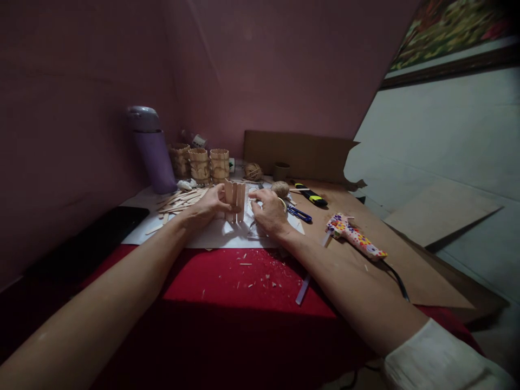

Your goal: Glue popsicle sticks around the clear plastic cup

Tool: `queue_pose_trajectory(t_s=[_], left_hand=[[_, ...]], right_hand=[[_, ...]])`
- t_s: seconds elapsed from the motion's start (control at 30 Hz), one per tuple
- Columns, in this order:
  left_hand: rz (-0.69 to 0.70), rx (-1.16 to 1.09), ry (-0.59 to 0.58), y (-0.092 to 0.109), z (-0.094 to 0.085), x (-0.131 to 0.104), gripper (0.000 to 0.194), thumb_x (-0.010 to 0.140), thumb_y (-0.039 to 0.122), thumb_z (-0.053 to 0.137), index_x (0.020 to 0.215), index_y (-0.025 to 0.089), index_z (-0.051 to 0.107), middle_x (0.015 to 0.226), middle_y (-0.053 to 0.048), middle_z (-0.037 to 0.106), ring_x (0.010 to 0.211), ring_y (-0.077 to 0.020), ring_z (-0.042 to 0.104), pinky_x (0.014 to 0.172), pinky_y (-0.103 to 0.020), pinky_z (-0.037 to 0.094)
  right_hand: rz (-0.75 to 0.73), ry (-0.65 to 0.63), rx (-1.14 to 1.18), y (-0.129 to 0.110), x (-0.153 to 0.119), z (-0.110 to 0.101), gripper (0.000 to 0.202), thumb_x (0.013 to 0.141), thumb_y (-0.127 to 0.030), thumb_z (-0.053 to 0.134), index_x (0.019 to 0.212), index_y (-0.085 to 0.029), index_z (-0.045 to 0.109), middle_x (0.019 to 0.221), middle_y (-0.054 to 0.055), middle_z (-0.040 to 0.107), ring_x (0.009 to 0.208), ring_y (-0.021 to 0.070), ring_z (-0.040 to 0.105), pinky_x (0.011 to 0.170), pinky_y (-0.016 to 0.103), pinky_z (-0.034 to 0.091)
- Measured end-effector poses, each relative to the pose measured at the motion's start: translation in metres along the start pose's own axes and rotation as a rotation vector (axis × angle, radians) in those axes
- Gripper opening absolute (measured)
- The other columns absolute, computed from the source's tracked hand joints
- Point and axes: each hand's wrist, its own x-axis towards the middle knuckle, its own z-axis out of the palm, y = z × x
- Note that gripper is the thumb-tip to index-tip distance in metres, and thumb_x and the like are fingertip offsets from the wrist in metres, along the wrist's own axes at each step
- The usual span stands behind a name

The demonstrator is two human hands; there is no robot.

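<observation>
Left hand (pixel 209 206) grips stick panel (pixel 235 201), upright on white sheet (pixel 219 234). Right hand (pixel 268 212) rests beside it, fingers curled (what it holds, cannot tell). Loose sticks (pixel 179 200) left; glue gun (pixel 354 235) well right.

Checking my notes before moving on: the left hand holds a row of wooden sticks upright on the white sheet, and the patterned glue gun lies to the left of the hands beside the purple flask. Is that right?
Not quite. In the head view the glue gun lies to the right of the hands, on the brown cardboard, far from the purple flask. The rest holds: the left hand holds the row of wooden sticks upright on the white sheet.
</observation>
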Motion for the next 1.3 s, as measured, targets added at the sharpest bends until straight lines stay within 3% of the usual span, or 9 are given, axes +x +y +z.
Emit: queue_pose_trajectory(t_s=[0.2, 0.4, 0.53, 0.9, 1.3], left_hand=[[-0.011, -0.004, -0.044, -0.001, -0.0001, 0.001, 0.051, 0.045, 0.011, 0.085, 0.09, 0.015, 0.061, 0.094, -0.006, 0.069, 0.087, -0.0221, 0.066, 0.071, -0.031, 0.049], [0.018, 0.011, -0.015, -0.0044, -0.0017, 0.0016, 0.049, 0.05, 0.014, 0.082, 0.094, 0.016, 0.061, 0.092, -0.005, 0.069, 0.083, -0.0212, 0.066, 0.073, -0.033, 0.051], [0.017, 0.079, 0.007, -0.0085, -0.0048, 0.0055, 0.053, 0.045, 0.016, 0.086, 0.091, 0.017, 0.059, 0.088, -0.003, 0.067, 0.079, -0.0207, 0.065, 0.069, -0.032, 0.049], [0.019, 0.007, -0.001, -0.0038, -0.0015, 0.0012, 0.057, 0.046, 0.014, 0.083, 0.097, 0.017, 0.058, 0.098, -0.006, 0.069, 0.087, -0.0226, 0.065, 0.075, -0.033, 0.049], [0.031, 0.063, -0.033, -0.0095, -0.005, 0.0044, 0.052, 0.047, 0.007, 0.077, 0.096, 0.016, 0.062, 0.087, -0.003, 0.068, 0.081, -0.0221, 0.066, 0.068, -0.031, 0.05]], right_hand=[[-0.005, -0.009, 0.003, 0.0023, 0.0003, 0.0014, 0.031, 0.083, -0.01, 0.052, 0.102, -0.014, 0.076, 0.112, 0.015, 0.075, 0.111, 0.0284, 0.066, 0.104, 0.045, 0.048], [-0.025, -0.012, -0.002, 0.0031, 0.0002, 0.0015, 0.031, 0.084, -0.011, 0.052, 0.102, -0.017, 0.076, 0.112, 0.014, 0.076, 0.11, 0.0279, 0.066, 0.103, 0.046, 0.047], [-0.025, -0.015, 0.005, 0.0028, -0.0003, 0.001, 0.031, 0.084, -0.012, 0.052, 0.103, -0.016, 0.076, 0.113, 0.014, 0.076, 0.111, 0.0279, 0.066, 0.104, 0.045, 0.047], [-0.025, -0.021, 0.007, 0.0031, 0.0005, 0.0012, 0.029, 0.084, -0.011, 0.053, 0.102, -0.016, 0.076, 0.113, 0.014, 0.075, 0.111, 0.0274, 0.065, 0.105, 0.044, 0.047], [-0.022, -0.007, 0.019, 0.004, 0.0006, 0.0025, 0.03, 0.084, -0.011, 0.053, 0.101, -0.018, 0.076, 0.112, 0.012, 0.075, 0.11, 0.0279, 0.065, 0.103, 0.045, 0.048]])
